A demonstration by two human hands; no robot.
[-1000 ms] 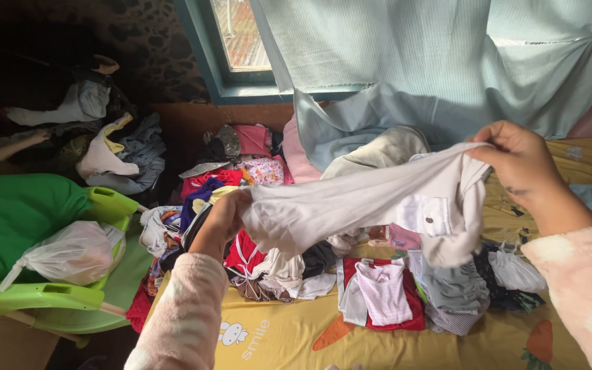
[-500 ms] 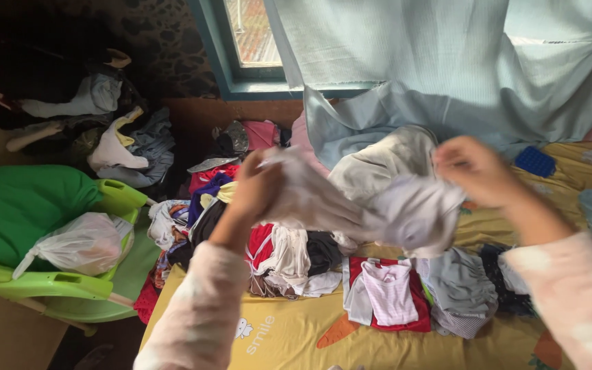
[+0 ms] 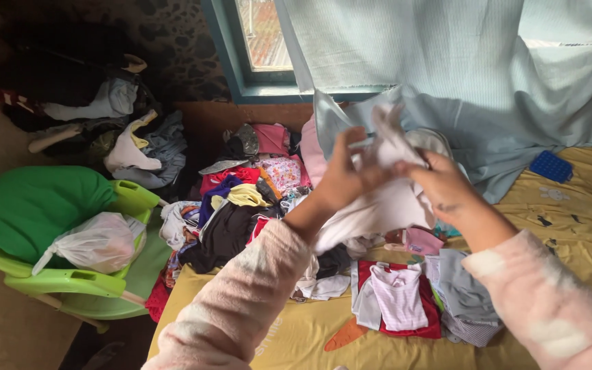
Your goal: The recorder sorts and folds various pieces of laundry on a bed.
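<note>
Both my hands hold one pale white garment up over the bed. My left hand grips its left side and my right hand grips its right side, the two hands close together with the cloth bunched and folded between them. Part of the garment sticks up above my fingers and the rest hangs down. Below it on the yellow bedsheet lie a pink striped top on red cloth and grey folded pieces. A heap of mixed clothes lies to the left.
A green plastic chair with a white plastic bag stands left of the bed. More clothes are piled by the dark wall. A light blue curtain hangs from the window. A small blue object lies on the sheet at right.
My hands have come together from wide apart, gathering the stretched garment into a folded bunch and lifting it higher. The camera has shifted slightly left.
</note>
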